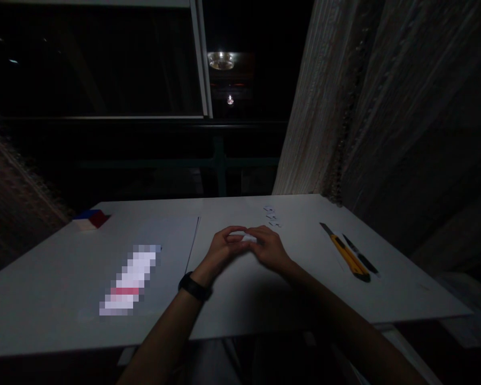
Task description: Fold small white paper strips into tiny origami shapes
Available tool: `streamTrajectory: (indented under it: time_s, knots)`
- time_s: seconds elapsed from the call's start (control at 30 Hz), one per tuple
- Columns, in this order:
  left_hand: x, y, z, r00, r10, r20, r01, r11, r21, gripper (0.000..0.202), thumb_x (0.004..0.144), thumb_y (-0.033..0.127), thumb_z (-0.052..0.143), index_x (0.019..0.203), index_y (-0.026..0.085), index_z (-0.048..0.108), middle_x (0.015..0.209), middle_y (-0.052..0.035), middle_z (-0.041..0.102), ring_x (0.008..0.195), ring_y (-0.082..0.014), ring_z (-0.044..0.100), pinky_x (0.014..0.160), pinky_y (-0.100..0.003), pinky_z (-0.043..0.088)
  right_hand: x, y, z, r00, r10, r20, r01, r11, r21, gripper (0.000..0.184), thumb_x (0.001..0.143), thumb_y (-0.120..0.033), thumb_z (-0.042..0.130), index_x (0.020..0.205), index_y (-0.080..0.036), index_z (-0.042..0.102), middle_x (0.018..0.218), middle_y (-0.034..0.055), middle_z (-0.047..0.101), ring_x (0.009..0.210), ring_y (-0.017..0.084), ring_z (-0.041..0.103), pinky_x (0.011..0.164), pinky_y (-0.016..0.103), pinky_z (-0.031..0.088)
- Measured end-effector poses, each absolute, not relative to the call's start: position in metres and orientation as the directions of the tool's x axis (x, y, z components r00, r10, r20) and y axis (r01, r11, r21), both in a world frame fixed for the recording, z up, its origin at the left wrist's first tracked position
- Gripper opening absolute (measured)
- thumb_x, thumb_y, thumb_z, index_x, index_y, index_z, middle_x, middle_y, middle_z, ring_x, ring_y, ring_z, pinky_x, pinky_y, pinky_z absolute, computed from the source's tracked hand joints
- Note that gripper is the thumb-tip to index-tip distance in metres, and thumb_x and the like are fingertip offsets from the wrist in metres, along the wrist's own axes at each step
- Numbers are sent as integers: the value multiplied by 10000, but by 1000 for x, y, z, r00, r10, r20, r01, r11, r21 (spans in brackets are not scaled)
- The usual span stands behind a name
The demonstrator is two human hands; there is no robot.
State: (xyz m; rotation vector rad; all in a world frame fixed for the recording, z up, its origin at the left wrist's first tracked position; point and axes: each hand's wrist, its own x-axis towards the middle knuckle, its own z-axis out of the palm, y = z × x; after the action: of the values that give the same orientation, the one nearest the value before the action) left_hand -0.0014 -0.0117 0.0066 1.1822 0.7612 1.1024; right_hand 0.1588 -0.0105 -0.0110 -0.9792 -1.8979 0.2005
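Both my hands meet over the middle of a white table (44, 289) in dim light. My left hand (222, 250), with a black watch (194, 287) on its wrist, and my right hand (270, 247) have their fingers curled together round a small white piece (244, 236), likely paper, held between them just above the tabletop. Only a sliver of that piece shows between the fingertips. A few tiny white scraps (271, 216) lie on the table just beyond my right hand.
A yellow utility knife (347, 254) and a black pen (361, 255) lie at the right. A large white sheet (168, 235) bearing a blurred patch covers the left half. A red and blue block (91, 218) sits at the far left corner. Curtains hang right, a dark window behind.
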Motion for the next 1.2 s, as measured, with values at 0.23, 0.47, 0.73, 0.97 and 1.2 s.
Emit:
streamTrajectory:
  time_s: [0.23,0.47,0.73,0.97,1.2]
  knots:
    - [-8,-8,9,193,974,120,1,-122,993,385,619,379,685,904,123,654,648,-71,658,596,-171,595,592,-272,434,159,-11,-10,-158,827,540,568,523,-636,249,738,-324,593,931,-189,672,792,65,671,722,186,589,690,324,461]
    - [-2,-6,4,164,958,236,122,-257,959,227,610,356,682,695,146,695,663,-72,670,635,-179,588,614,-265,423,160,-4,-11,-275,941,197,190,253,-949,333,651,-448,639,694,-118,623,594,33,638,514,121,556,513,249,447]
    - [1,-2,-10,188,950,249,204,-286,936,275,632,395,662,754,149,666,656,-51,645,591,-159,579,537,-240,411,159,0,-18,-402,909,107,-33,103,-994,392,590,-370,718,823,-155,488,582,8,645,494,131,602,498,264,480]
    - [4,0,-10,160,977,140,81,-154,985,317,635,436,648,730,134,647,565,-34,619,459,-142,556,465,-241,390,165,-4,-11,-513,858,17,-132,-60,-990,418,697,-382,649,1001,-188,438,670,30,669,583,157,643,525,248,471]
    - [5,-2,-6,194,976,96,47,-107,993,362,642,443,648,762,101,654,570,-46,619,495,-117,540,475,-214,379,164,-1,-16,-451,890,-66,-152,-150,-977,302,751,-396,588,891,-173,440,678,83,685,562,165,642,484,226,454]
